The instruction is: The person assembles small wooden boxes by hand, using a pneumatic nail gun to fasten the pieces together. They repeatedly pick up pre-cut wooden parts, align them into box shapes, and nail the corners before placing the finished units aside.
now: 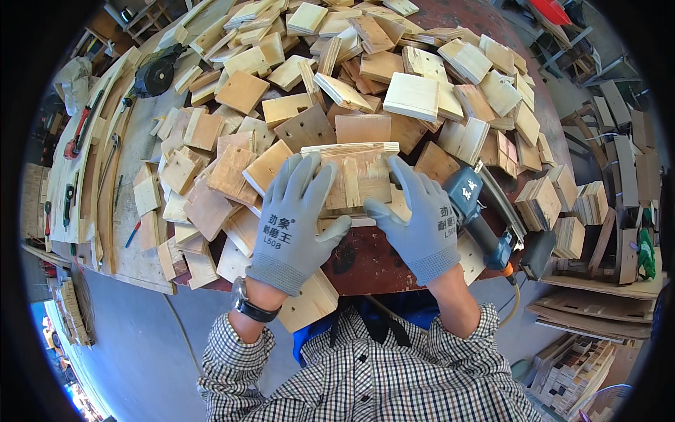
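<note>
Both my hands wear grey knit work gloves. At the table's front edge, a squarish plywood block (357, 179) with a pale layered strip along its far edge is held between them. My left hand (299, 214) grips its left side, with the fingers along the edge and the thumb toward the near side. My right hand (418, 218) closes on its right side, fingertips at the far corner. Whether the strip is a separate piece I cannot tell. Beside my right hand lies a blue pneumatic nail gun (464, 193) with a black handle and an orange hose fitting.
A large heap of plywood blocks (380, 67) covers the dark red table (373, 276). On the left boards lie a black round tool (158, 74), a red-handled tool (72, 148) and a blue pen (133, 233). Block stacks (538, 204) stand at right; a hose (517, 302) hangs down.
</note>
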Demonstrator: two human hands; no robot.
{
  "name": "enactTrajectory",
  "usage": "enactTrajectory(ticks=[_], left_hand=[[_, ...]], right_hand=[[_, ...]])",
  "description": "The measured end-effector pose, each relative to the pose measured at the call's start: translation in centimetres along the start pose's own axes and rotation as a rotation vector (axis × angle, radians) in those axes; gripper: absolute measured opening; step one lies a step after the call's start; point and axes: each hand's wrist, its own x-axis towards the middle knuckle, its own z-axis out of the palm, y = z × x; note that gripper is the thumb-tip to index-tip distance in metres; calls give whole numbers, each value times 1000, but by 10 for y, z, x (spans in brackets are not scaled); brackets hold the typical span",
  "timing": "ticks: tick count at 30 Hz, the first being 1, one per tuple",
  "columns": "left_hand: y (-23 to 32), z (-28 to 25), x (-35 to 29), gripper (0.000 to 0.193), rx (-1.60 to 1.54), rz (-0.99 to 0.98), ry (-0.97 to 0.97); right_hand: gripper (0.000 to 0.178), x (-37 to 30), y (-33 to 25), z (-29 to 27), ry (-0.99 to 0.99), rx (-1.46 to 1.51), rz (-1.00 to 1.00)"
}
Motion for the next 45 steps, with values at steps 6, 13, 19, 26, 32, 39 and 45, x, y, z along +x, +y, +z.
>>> enactTrajectory(ticks=[6, 13, 19, 26, 32, 39, 45], left_hand=[[-6, 3, 4, 89, 6, 52, 39], [10, -13, 19, 104, -105, 152, 300], [-22, -59, 2, 99, 215, -186, 345], [-56, -72, -28, 96, 193, -298, 324], [-49, -60, -42, 99, 154, -281, 321], [-23, -62, -57, 97, 3, -365, 289], [9, -43, -71, 108, 2, -280, 108]], right_hand=[[61, 1, -9, -10, 130, 112, -103], [58, 10, -42, -38, -98, 816, 184], [67, 0, -1, -9, 154, 381, 62], [72, -21, 7, 27, -31, -204, -117], [68, -19, 12, 35, -79, -78, -91], [68, -9, -1, 20, -150, -63, 12], [69, -7, -3, 25, -147, -18, 9]])
